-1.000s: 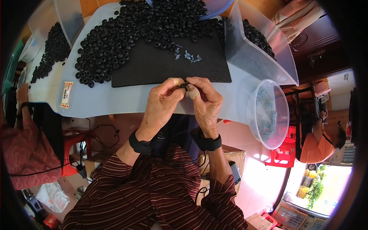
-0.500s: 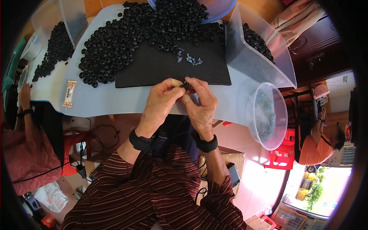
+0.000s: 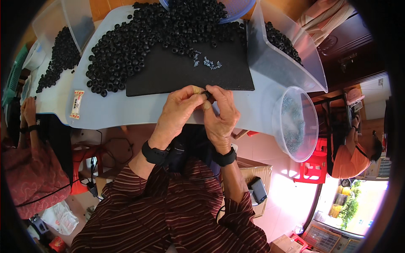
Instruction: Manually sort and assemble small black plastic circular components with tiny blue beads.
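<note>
Over the near edge of a black mat [image 3: 168, 76], my left hand [image 3: 179, 109] and my right hand [image 3: 222, 116] meet. Their thumbs and fingers are closed around one small black round part [image 3: 206, 95]; the fingers cover most of it. On the mat beyond lie small silvery pieces [image 3: 209, 63], too small to make out exactly. A big heap of similar black, hollow round parts [image 3: 116, 59] spreads from the mat's far edge to its left.
At the right stand a round clear tub [image 3: 315, 126] of small silvery pieces and a clear plastic bin [image 3: 274, 69] with black parts. A wrapped packet [image 3: 76, 104] lies at the table's left. A blue basket [image 3: 240, 14] is behind. Co-workers sit on both sides.
My hands stay together on the black part, with the fingers shifting slightly around it. The co-worker's hands at the left have come together.
</note>
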Tool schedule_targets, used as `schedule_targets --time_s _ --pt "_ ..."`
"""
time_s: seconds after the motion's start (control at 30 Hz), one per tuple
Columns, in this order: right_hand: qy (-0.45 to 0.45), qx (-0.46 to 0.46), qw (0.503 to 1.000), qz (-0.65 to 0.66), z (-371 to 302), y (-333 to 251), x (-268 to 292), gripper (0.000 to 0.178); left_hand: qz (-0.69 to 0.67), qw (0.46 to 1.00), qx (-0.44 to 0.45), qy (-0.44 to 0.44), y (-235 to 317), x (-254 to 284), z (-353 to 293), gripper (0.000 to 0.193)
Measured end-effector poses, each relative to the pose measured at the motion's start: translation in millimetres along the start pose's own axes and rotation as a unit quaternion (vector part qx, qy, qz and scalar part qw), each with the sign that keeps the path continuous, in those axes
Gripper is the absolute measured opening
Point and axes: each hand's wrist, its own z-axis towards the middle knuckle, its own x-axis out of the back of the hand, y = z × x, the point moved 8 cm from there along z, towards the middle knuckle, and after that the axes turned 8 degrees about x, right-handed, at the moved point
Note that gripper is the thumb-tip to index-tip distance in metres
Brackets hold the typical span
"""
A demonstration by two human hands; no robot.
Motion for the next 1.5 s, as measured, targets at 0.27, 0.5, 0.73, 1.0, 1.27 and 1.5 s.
schedule_targets --time_s 0.27,0.5,0.73,1.0,1.27,1.5 --pt "-0.008 -0.007 1.000 0.020 -1 1 0 0.038 0.013 1.000 0.016 -0.009 -4 4 -1 0.015" --pt "0.025 0.026 0.999 0.010 -1 -4 3 0.036 -0.013 0.999 0.034 -0.012 3 -3 -3 0.017" --pt "0.024 0.043 0.999 -0.010 0 -9 3 0.037 -0.032 0.996 0.086 -0.001 -2 0 -3 0.016" --pt "0.003 -0.002 1.000 0.027 -3 -2 3 0.035 -0.045 0.998 -0.037 0.008 -4 2 1 0.018" --pt "0.011 -0.101 0.976 0.194 -12 19 3 0.022 0.080 0.990 -0.113 0.036 11 -3 -6 0.021" --pt "-0.095 -0.097 0.968 0.212 -4 21 -4 0.034 0.187 0.977 -0.100 0.034 16 -4 -10 0.033"
